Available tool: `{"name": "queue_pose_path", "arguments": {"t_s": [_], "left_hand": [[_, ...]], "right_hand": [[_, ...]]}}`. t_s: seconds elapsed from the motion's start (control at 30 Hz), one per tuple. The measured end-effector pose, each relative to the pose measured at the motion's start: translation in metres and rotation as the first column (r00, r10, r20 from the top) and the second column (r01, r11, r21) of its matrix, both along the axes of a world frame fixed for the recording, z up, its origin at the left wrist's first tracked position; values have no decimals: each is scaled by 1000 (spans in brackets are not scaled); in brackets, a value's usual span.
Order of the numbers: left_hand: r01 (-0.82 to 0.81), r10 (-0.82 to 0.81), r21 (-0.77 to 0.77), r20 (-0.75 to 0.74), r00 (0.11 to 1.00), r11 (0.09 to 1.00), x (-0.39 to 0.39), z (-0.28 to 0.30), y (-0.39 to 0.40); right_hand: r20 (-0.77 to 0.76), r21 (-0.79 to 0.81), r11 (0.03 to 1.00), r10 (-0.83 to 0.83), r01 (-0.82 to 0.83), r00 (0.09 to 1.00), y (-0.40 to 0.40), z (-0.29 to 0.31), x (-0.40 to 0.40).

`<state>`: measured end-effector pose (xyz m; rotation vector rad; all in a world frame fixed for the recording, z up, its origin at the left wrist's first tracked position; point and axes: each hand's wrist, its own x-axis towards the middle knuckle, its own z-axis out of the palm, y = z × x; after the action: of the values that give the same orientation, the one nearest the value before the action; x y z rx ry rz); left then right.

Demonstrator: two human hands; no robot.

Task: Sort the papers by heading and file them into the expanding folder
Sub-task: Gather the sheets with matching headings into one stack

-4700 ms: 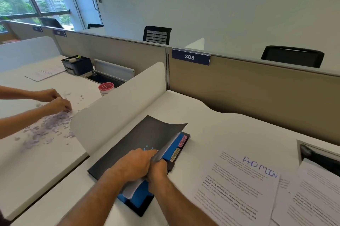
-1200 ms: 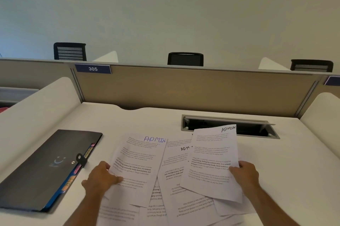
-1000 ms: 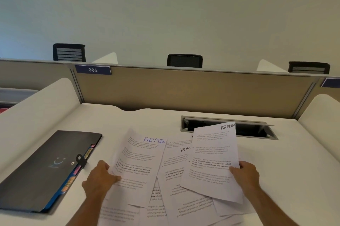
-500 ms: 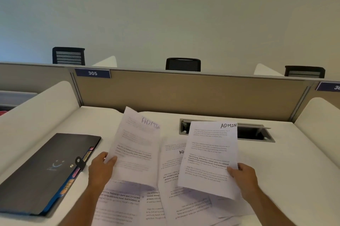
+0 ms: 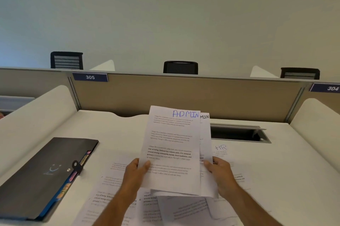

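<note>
Room: white desk is lying bare right of the loose papers.
Sheets: left hand and right hand are pinching two white printed ADMIN sheets, probably overlapped.
Folder: closed black expanding folder is lying left.

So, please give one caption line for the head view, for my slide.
Both hands, left hand and right hand, hold two ADMIN sheets together above loose papers, beside the closed expanding folder.
</note>
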<state>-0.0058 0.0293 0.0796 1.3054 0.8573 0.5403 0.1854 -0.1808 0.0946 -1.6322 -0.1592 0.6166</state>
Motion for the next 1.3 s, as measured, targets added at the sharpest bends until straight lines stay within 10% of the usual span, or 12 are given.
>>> {"name": "queue_pose_path", "arguments": {"t_s": [0.47, 0.8, 0.9, 1.0, 1.3], "left_hand": [[107, -107, 3, 43, 993, 994, -2, 3, -18], [26, -31, 100, 50, 998, 995, -12, 8, 2], [-54, 49, 84, 62, 997, 995, -24, 3, 18], [-109, 105, 59, 65, 992, 992, -39, -2, 34], [-203, 203, 21, -3, 979, 979, -59, -21, 56]], "right_hand": [[17, 104, 981, 164, -165, 986, -1, 21, -9], [140, -183, 933, 337, -311, 931, 15, 7, -24], [374, -568, 789, 500, -233, 781, 4, -12, -18], [291, -839, 526, 652, -141, 700, -17, -41, -4], [248, -939, 340, 569, 51, 784, -62, -62, 41]]}}
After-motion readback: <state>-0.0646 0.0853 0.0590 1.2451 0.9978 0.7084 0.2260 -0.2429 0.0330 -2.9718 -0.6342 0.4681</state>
